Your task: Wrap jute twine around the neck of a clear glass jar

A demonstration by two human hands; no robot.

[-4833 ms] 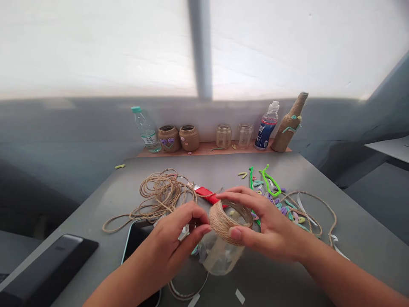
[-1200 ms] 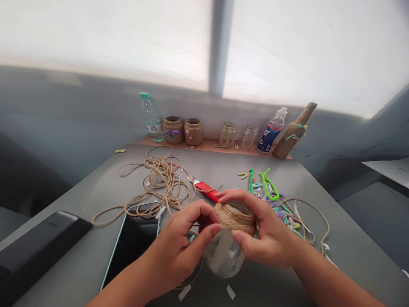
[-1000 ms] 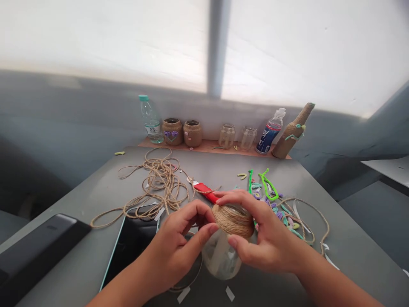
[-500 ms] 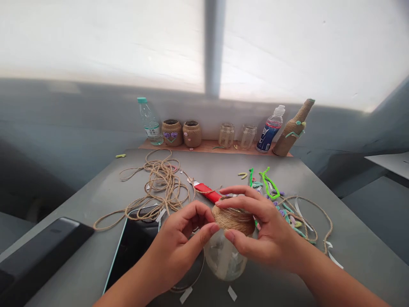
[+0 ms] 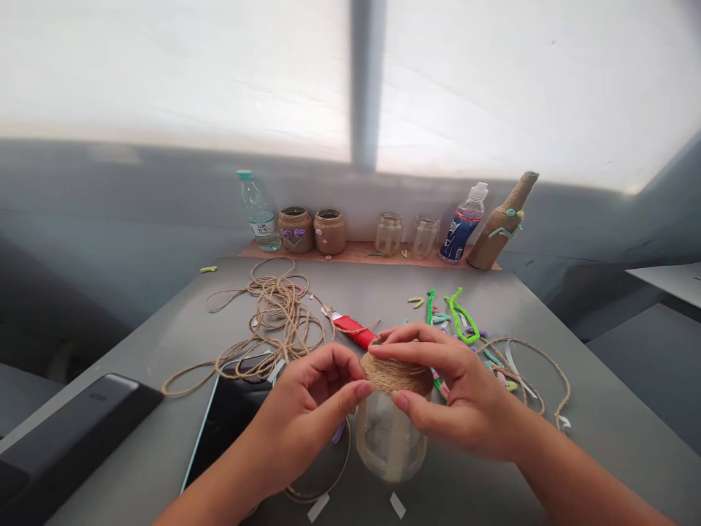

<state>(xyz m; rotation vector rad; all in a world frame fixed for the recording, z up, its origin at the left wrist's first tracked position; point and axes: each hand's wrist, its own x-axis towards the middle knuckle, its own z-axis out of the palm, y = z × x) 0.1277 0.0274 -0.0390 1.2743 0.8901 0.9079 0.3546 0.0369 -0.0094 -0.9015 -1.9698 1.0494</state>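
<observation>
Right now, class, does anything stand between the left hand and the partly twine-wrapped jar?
Nothing visible does. The left hand has its fingertips at the wrapped top of the jar, the right hand holds the other side, and the red-handled cutter lies beyond.

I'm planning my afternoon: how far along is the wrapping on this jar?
Perhaps partway. Done: twine covers the upper part of the jar. In hand: the right hand holds that wrapped part, and the left hand's fingertips meet its edge. Left, it seems: the lower glass is bare, and loose twine lies tangled on the table.
</observation>
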